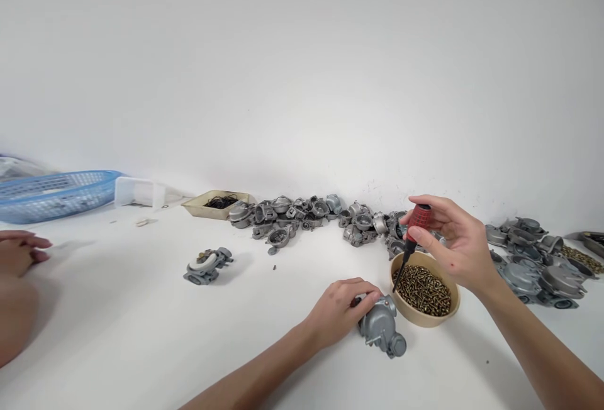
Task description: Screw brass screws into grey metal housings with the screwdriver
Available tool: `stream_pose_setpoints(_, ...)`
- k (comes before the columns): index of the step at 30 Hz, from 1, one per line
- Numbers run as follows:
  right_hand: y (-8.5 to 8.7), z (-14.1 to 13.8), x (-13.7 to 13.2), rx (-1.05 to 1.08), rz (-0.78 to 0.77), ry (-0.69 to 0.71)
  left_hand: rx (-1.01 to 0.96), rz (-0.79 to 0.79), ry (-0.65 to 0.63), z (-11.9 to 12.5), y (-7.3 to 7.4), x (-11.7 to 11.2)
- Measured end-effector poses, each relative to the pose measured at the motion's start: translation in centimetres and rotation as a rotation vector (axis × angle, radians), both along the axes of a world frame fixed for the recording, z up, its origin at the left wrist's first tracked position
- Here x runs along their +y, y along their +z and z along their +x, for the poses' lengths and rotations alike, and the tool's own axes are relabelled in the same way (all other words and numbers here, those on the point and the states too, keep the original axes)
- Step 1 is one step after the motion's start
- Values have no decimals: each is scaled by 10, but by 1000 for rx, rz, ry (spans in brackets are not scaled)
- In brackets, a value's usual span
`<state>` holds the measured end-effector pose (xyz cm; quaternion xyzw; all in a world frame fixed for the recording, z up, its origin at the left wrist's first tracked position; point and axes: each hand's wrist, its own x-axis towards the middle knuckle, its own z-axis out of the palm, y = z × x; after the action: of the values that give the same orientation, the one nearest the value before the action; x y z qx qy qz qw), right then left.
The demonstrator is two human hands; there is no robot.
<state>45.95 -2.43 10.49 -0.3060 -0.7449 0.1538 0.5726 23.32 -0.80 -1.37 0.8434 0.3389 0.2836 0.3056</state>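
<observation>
My left hand [340,310] grips a grey metal carburetor [380,325] on the white table, fingers over its top left edge. In my right hand [455,243] is a screwdriver [418,224] with a red and black handle, pinched between thumb and fingers. Its dark shaft slants down to the left, and the tip is over the near left rim of a tan bowl [425,321], close to the carburetor. Small brass-coloured screws [425,290] fill much of that bowl.
Carburetor parts [283,215] lie heaped along the wall, with another pile [538,265] at right. A carburetor with a white float [205,265] sits left of centre. Black rings lie in a tray [217,210]. Beyond are a blue basket [61,196] and another person's hand [21,253].
</observation>
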Motion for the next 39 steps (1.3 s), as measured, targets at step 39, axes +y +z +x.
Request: stream_pose_setpoints(39,1,-7,-8,50,-72,80,-160,-96,99,-13,-1,8)
